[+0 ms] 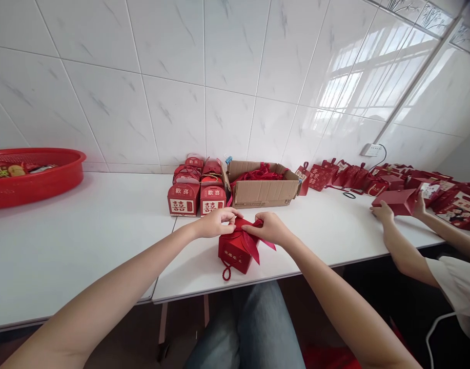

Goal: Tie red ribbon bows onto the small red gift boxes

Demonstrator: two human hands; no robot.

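Note:
A red gift box (pixel 235 253) stands at the table's front edge before me, with a red ribbon (pixel 250 246) on its top and a twisted red cord loop (pixel 226 272) hanging at its front. From the left, my left hand (pixel 218 223) pinches ribbon at the box top. On the other side my right hand (pixel 268 228) is closed on the ribbon too, its thumb and finger together near the knot. Ribbon tails hang over the box's right side. The exact grip of the left fingertips is partly hidden.
Behind the box stand several finished red boxes (pixel 183 200) and a cardboard box (pixel 265 192) of red ribbons. A red plastic basket (pixel 65 177) is at far left. To the right, a co-worker's hands (pixel 383 212) hold a red box (pixel 398 201) beside many red bags and boxes (pixel 460 210).

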